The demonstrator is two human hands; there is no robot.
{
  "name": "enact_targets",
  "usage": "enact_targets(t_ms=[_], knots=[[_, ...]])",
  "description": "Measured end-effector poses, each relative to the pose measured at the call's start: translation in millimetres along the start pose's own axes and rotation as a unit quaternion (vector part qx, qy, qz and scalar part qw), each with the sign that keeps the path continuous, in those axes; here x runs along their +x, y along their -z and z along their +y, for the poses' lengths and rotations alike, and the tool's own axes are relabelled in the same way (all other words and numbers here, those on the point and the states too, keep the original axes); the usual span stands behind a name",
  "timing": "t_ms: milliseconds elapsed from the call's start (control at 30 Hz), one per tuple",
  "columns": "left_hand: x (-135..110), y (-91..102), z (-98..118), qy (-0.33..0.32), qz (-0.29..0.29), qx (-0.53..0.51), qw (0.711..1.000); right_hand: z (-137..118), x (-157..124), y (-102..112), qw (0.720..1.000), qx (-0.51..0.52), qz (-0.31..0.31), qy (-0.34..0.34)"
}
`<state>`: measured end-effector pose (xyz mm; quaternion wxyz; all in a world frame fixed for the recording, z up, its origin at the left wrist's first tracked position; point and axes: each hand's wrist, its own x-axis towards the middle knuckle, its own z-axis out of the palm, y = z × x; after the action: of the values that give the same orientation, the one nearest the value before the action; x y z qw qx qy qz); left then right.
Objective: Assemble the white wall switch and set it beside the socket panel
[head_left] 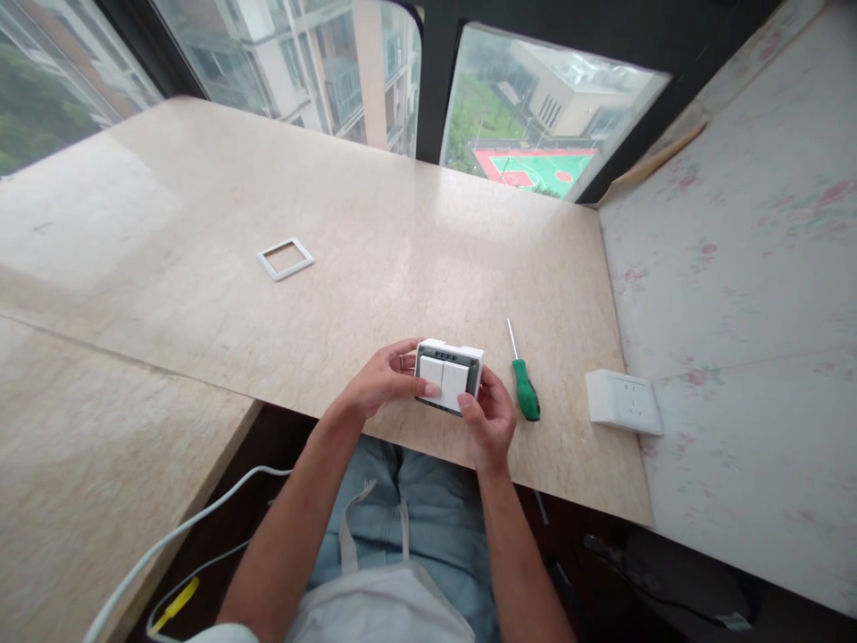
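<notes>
Both my hands hold a white and grey wall switch (447, 375) just above the front edge of the beige marble counter (375, 241). My left hand (385, 379) grips its left side, thumb on the rocker face. My right hand (492, 420) clasps its right and lower side, thumb on the front. A green-handled screwdriver (524, 381) lies on the counter just right of my right hand. A white square frame plate (285, 258) lies flat farther back on the left.
A white wall socket (624, 401) sits on the wall at the right, low by the counter's edge. Windows run along the back. A white cable (174, 536) hangs below the counter at the left, beside my lap.
</notes>
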<state>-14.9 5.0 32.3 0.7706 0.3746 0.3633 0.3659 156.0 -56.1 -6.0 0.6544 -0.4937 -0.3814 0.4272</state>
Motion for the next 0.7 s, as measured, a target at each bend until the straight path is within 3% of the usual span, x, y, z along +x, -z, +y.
enact_targets(t_ms=[200, 433, 700], knots=[[-1.9, -11.1, 1.6, -0.004, 0.072, 0.015, 0.997, 1.3, 3.0, -0.4, 1.0, 0.01, -0.014, -0.003], [-3.3, -22.2, -5.2, -0.015, 0.109, 0.034, 0.993, 2.5, 4.7, -2.2, 0.999, -0.022, -0.004, -0.042], [-4.0, -20.5, -14.6, -0.048, 0.085, 0.014, 0.995, -1.0, 7.1, -5.6, 0.997, -0.043, 0.022, -0.061]])
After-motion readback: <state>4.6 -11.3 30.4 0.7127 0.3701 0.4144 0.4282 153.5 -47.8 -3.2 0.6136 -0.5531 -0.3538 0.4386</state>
